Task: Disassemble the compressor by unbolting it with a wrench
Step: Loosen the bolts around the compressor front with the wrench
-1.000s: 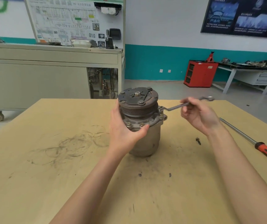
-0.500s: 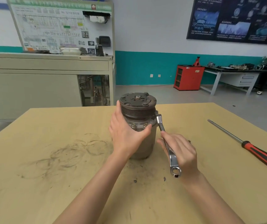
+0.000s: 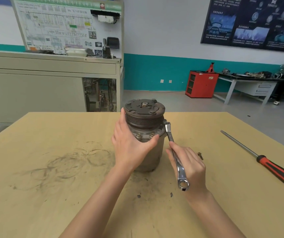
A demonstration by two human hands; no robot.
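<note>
In the head view the compressor point(image 3: 144, 117) stood upright in the left hand point(image 3: 131, 148)'s curled grip, the right hand point(image 3: 189, 167) beside it clutching the wrench point(image 3: 169, 133), ring end on a flange bolt point(image 3: 167, 124); mid-unbolting, I'd judge, wanting a steady pull next

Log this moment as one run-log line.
stage: unbolting | left hand: grips compressor | right hand: holds wrench, far end on compressor flange | loose bolt: on table | screwdriver: untouched
</note>
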